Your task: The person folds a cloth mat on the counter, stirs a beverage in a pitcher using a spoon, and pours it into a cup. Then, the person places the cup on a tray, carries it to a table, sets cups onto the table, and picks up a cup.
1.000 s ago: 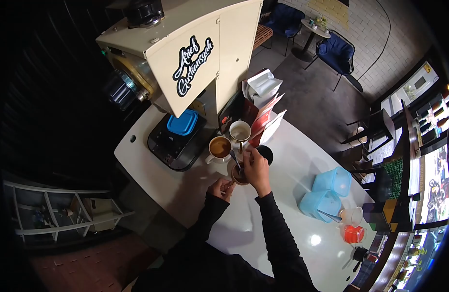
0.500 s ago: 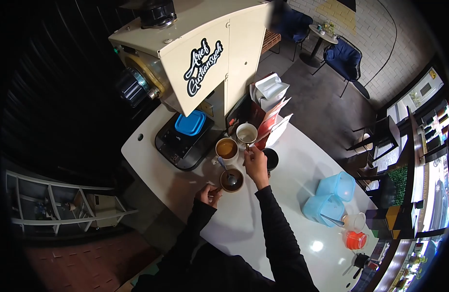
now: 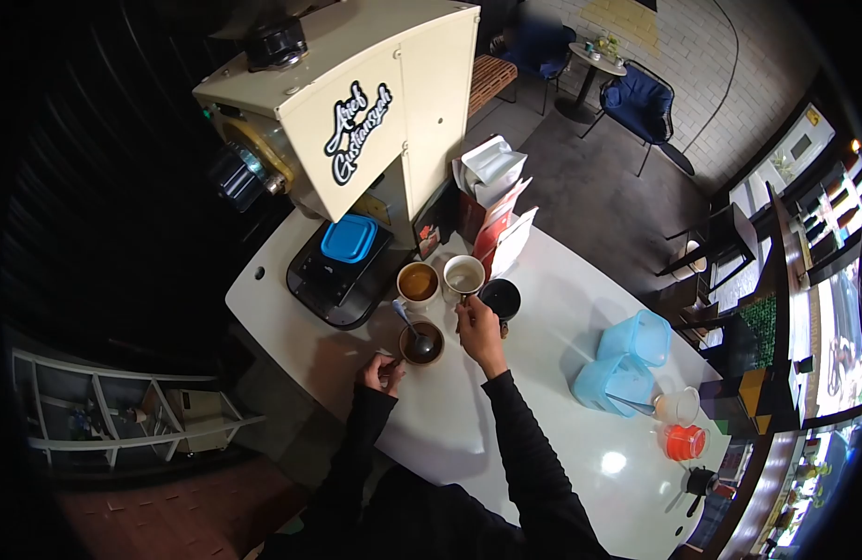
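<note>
My right hand [image 3: 481, 335] is closed on the handle of a white cup [image 3: 463, 274] that has a little pale residue inside. Beside it stand a cup of brown coffee [image 3: 418, 282] and a dark cup [image 3: 500, 299]. A brown cup [image 3: 421, 343] holds dark liquid, with a spoon [image 3: 413, 326] resting in it, handle towards the coffee cup. My left hand [image 3: 382, 373] is at the brown cup's lower left, fingers curled and apart, holding nothing.
A cream grinder [image 3: 356, 121] stands at the back left by a black scale [image 3: 342, 280] with a blue lid [image 3: 349, 239]. Paper bags [image 3: 505, 229] are behind the cups. Light-blue containers [image 3: 613, 383] and a red-filled cup [image 3: 685, 442] sit at the right of the white table [image 3: 543, 420].
My right hand has left the spoon in the brown cup and taken the white cup's handle. My left hand has moved left, away from the brown cup. The camera view has shifted slightly.
</note>
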Demonstrator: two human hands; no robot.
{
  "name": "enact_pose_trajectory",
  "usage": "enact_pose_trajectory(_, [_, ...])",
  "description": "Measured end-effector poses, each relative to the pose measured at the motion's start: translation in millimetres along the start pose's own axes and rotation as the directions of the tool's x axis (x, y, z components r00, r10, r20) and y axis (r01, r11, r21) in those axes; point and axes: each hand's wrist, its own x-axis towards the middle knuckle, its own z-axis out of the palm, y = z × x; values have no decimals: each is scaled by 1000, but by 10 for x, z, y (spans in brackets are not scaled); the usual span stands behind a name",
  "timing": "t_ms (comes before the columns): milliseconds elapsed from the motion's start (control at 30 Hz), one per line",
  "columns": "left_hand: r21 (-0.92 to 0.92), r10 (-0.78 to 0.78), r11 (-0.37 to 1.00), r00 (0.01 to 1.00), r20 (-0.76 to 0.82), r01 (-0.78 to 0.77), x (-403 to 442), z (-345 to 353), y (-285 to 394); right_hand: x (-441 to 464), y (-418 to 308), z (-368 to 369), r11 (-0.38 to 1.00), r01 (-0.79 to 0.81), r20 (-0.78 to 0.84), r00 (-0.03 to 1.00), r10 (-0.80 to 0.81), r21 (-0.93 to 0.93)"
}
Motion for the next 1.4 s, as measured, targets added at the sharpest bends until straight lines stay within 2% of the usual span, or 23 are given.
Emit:
enact_pose_trajectory(67, [-72,-73,995,997,-41,70,4,5,59,-47,-34,-34,1000,13,-19,1000,-14,-19])
enact_pose_trajectory(167, [-29,-12,1000,1000,-21,11,35,-30,17,-117,-159,-144,999,15,-28,999,-16,-47])
enact_pose_trajectory(267, [-33,-21,999,1000,4,21,57,-63,-25,-205,-213,-225,999,-33,11,999,33,-30])
enact_pose_trajectory(433, [-102,-28,994,999,-21,26,71,-51,-132,-377,-192,-359,995,91,42,995,-90,-39])
enact_pose_trajectory(567, [-149,-25,989,999,-24,21,90,-41,-132,-581,-162,-498,990,116,43,993,-112,-80])
enact_pose_trajectory(633, [-173,-42,984,999,-9,40,105,-27,-38,-693,-222,-636,1000,-10,117,993,13,-26])
enact_pose_trajectory(667, [-196,-62,979,998,4,62,108,-23,8,-759,-197,-672,999,-39,103,994,40,-13])
enact_pose_trajectory(833, [-183,-38,982,998,55,48,141,56,68,-1077,-114,-921,1000,0,16,1000,-1,29])
enact_pose_trajectory(900, [-182,-24,982,996,91,40,157,89,112,-1206,-127,-1055,988,-152,101,984,148,29])
enact_pose_trajectory(933, [-167,-6,986,996,87,21,163,120,156,-1268,-86,-1085,995,-79,57,996,75,58])
enact_pose_trajectory(967, [-152,12,988,997,81,0,172,138,191,-1320,-73,-1136,995,-82,46,996,79,62])
enact_pose_trajectory(1100, [-129,67,990,989,128,-50,270,202,106,-1544,-9,-1312,990,-131,17,991,130,53])
enact_pose_trajectory(1400, [-110,66,993,984,165,-49,381,477,225,-2018,89,-1505,966,-233,-89,966,243,109])
